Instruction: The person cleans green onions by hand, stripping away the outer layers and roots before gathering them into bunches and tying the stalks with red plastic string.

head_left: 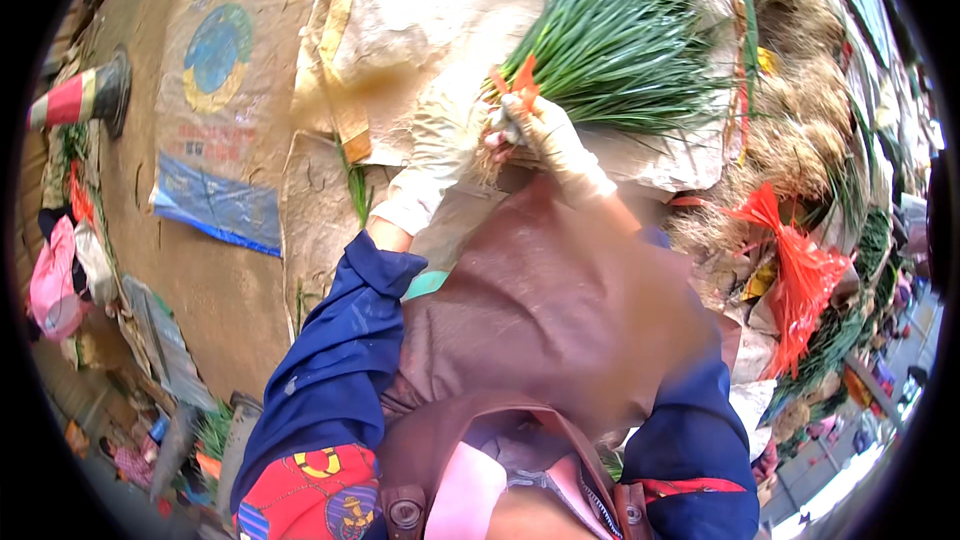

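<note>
A bunch of thin scallions (620, 55) lies on pale sacking, its long green leaves fanning to the far right. Its root end points toward me. Around the stems runs an orange strip (522, 78) with a loose end sticking up. Gloved in white, my left hand (450, 125) is closed at the left side of the stem end; glare washes out much of it. My right hand (558, 140), also in a pale glove, is closed on the orange strip at the stems, fingers pressed together. Some fingertips are hidden among the roots and the strip.
A flattened sack (215, 90) lies left, with a striped cone (85, 98) beyond it. Straw-coloured root ends (790, 90) are heaped along the right, near a red plastic bag (795, 285). A brown apron (520, 290) covers my lap. Other people are at the edges.
</note>
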